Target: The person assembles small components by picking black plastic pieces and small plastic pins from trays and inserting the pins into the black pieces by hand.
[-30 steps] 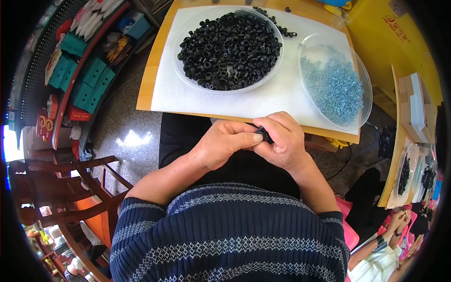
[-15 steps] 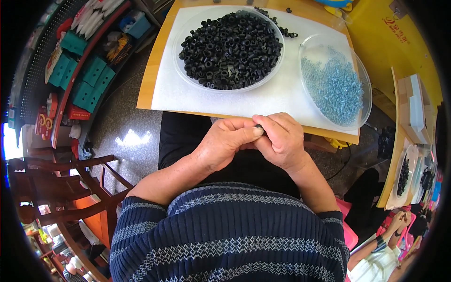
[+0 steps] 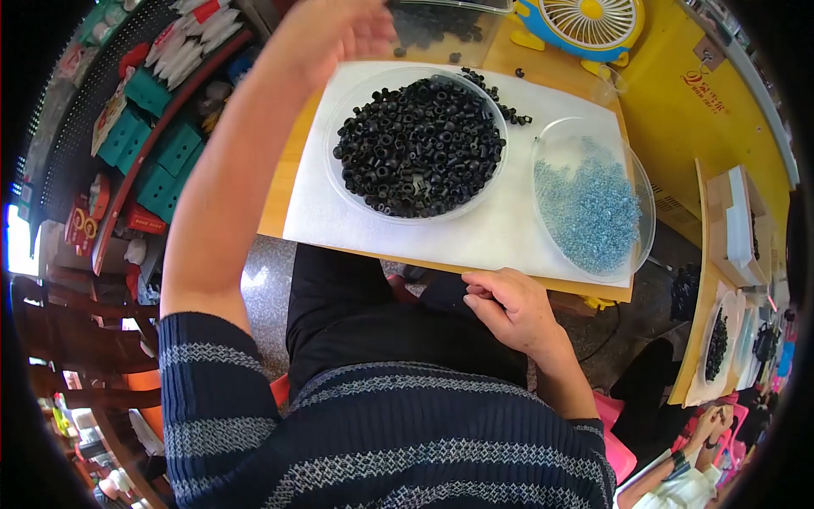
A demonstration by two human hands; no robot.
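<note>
My left hand [image 3: 339,34] is raised far forward over a clear box [image 3: 441,25] of black parts at the table's back edge; it is blurred and I cannot see what it holds. My right hand [image 3: 513,310] rests just below the table's near edge, over my lap, with its fingers curled in and nothing visible in them. Between the hands, on a white sheet [image 3: 509,229], stands a clear bowl [image 3: 348,195] heaped with small black ring-shaped parts [image 3: 420,144]. To its right, a second clear bowl [image 3: 640,246] holds small bluish metal pieces [image 3: 589,208].
A yellow and blue desk fan [image 3: 585,21] stands at the back of the wooden table [image 3: 275,204]. Several loose black parts [image 3: 509,110] lie on the sheet. Shelves with green boxes [image 3: 148,144] are on the left. Another person's hands [image 3: 712,424] work at a neighbouring table on the lower right.
My hands were pressed together over my lap on a small black part. The left arm has since swung up and forward to the back of the table; the right hand stays near the table edge.
</note>
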